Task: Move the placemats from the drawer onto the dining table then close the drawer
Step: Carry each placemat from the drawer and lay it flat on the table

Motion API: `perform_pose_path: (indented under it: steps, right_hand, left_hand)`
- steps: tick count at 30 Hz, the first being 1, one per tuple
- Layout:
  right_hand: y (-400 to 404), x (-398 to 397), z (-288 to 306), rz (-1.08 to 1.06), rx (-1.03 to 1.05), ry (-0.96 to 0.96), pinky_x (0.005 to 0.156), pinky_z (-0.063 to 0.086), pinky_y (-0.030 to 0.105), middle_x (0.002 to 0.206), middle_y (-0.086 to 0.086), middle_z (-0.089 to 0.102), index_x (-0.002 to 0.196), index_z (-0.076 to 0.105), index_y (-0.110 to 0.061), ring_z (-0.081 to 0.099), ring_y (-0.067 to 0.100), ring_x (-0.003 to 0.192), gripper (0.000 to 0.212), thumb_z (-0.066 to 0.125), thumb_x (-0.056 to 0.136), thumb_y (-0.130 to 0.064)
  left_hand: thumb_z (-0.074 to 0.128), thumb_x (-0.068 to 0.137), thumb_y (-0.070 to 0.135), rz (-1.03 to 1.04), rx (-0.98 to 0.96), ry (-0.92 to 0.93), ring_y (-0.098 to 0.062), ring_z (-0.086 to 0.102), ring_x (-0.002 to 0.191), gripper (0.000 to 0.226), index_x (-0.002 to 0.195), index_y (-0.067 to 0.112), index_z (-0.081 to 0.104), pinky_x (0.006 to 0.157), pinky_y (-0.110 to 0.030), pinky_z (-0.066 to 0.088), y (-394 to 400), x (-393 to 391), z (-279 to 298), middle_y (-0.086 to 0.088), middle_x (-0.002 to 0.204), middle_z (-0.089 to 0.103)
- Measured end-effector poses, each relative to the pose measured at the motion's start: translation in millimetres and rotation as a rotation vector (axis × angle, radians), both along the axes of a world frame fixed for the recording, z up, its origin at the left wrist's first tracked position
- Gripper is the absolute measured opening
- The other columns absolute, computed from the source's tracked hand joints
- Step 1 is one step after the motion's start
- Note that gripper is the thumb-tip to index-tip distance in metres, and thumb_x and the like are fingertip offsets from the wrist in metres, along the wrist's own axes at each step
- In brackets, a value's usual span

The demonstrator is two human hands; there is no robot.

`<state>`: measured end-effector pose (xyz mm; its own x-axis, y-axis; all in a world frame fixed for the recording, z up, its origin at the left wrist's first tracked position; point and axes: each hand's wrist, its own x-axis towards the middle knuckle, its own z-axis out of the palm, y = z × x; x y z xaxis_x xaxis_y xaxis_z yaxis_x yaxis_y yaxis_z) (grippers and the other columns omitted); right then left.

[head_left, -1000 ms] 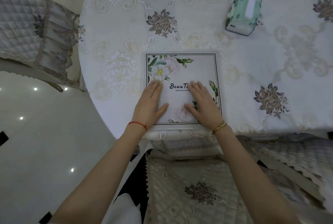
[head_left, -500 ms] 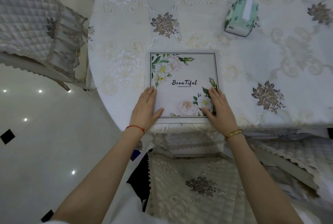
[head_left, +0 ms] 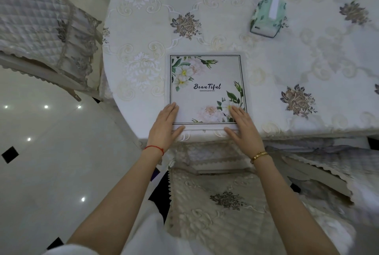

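Here my left hand (head_left: 164, 126) and right hand (head_left: 244, 126) lie flat, fingers apart, on the square floral placemat (head_left: 207, 88) (centre frame), on the embroidered table (head_left: 266, 74); no drawer visible.

Glossy white tiled floor (head_left: 41, 162) with black diamond insets and ceiling-light reflections, quilted lace-trimmed chair (head_left: 41, 23) at left, another chair (head_left: 215, 203) below, embroidered floral tablecloth (head_left: 307, 60)

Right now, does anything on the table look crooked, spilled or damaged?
Nothing stands out. The placemat lies flat and square near the table edge under both hands; the tissue box sits upright.
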<state>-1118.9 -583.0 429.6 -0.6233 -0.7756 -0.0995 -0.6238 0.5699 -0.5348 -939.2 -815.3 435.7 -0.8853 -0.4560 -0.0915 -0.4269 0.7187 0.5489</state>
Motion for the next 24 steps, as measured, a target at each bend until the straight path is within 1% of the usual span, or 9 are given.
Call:
perform_pose_path:
  steps: [5,8,10,12,14,16,18,20,24]
  right_hand:
    - [15,2,3,-0.099,-0.027,-0.057,0.122,0.012,0.042,0.159,-0.002,0.022,0.151,0.027,-0.015,0.009,0.008,0.147,0.064,0.053,0.097,-0.035]
    - [20,6,5,-0.157,-0.023,-0.088,0.122,0.012,0.042,0.16,-0.001,0.021,0.152,0.025,-0.014,0.008,0.008,0.147,0.066,0.053,0.096,-0.036]
    - [21,11,11,-0.19,-0.023,-0.077,0.121,0.015,0.042,0.159,0.001,0.024,0.151,0.026,-0.014,0.011,0.013,0.148,0.066,0.054,0.096,-0.037]
    - [22,18,20,-0.197,-0.026,-0.057,0.119,0.022,0.043,0.154,0.006,0.034,0.149,0.032,-0.013,0.021,0.021,0.146,0.063,0.056,0.095,-0.036]
    - [24,26,29,-0.188,-0.046,-0.016,0.114,0.032,0.043,0.143,0.011,0.046,0.143,0.04,-0.011,0.035,0.026,0.137,0.056,0.058,0.095,-0.033]
    - [28,37,39,-0.174,-0.068,0.046,0.108,0.039,0.043,0.133,0.012,0.054,0.137,0.047,-0.009,0.045,0.027,0.127,0.05,0.06,0.094,-0.031]
    - [34,49,49,-0.167,-0.082,0.097,0.105,0.042,0.041,0.127,0.012,0.058,0.131,0.053,-0.007,0.049,0.026,0.121,0.046,0.061,0.094,-0.031]
    - [42,63,58,-0.167,-0.09,0.128,0.102,0.044,0.042,0.122,0.013,0.06,0.128,0.055,-0.005,0.052,0.028,0.117,0.044,0.061,0.092,-0.03]
    - [60,88,74,-0.206,-0.097,0.172,0.104,0.042,0.044,0.123,0.013,0.061,0.126,0.058,-0.003,0.052,0.03,0.119,0.043,0.064,0.091,-0.027]
  left_hand:
    - [0.057,0.094,0.031,0.039,0.015,-0.044,-0.02,0.016,0.146,0.066,0.149,0.008,0.027,0.12,-0.038,0.017,1,9,6,-0.006,0.158,0.023]
    - [0.058,0.094,0.03,0.073,0.033,-0.054,-0.021,0.017,0.147,0.065,0.148,0.007,0.03,0.12,-0.033,0.014,4,17,9,-0.007,0.157,0.024]
    - [0.059,0.093,0.03,0.079,0.032,-0.027,-0.023,0.02,0.146,0.061,0.146,0.008,0.035,0.12,-0.034,0.017,7,22,12,-0.008,0.155,0.029]
    - [0.061,0.092,0.028,0.072,0.02,0.015,-0.023,0.026,0.143,0.056,0.142,0.01,0.042,0.118,-0.035,0.022,9,28,18,-0.008,0.152,0.034]
    - [0.062,0.09,0.026,0.064,0.013,0.054,-0.022,0.034,0.139,0.053,0.139,0.012,0.046,0.115,-0.033,0.028,12,33,27,-0.008,0.148,0.04]
    - [0.062,0.09,0.026,0.044,0.008,0.078,-0.022,0.041,0.133,0.051,0.137,0.013,0.048,0.111,-0.033,0.034,15,38,36,-0.007,0.142,0.047]
    - [0.062,0.09,0.027,0.002,-0.008,0.093,-0.022,0.048,0.126,0.049,0.135,0.013,0.05,0.107,-0.036,0.04,18,44,44,-0.006,0.137,0.052]
    - [0.063,0.089,0.026,-0.043,-0.035,0.115,-0.022,0.052,0.121,0.047,0.132,0.012,0.053,0.104,-0.034,0.042,22,50,52,-0.007,0.131,0.057]
    - [0.066,0.086,0.021,-0.14,-0.074,0.167,-0.024,0.057,0.114,0.043,0.127,0.011,0.057,0.098,-0.035,0.047,27,60,68,-0.008,0.123,0.062]
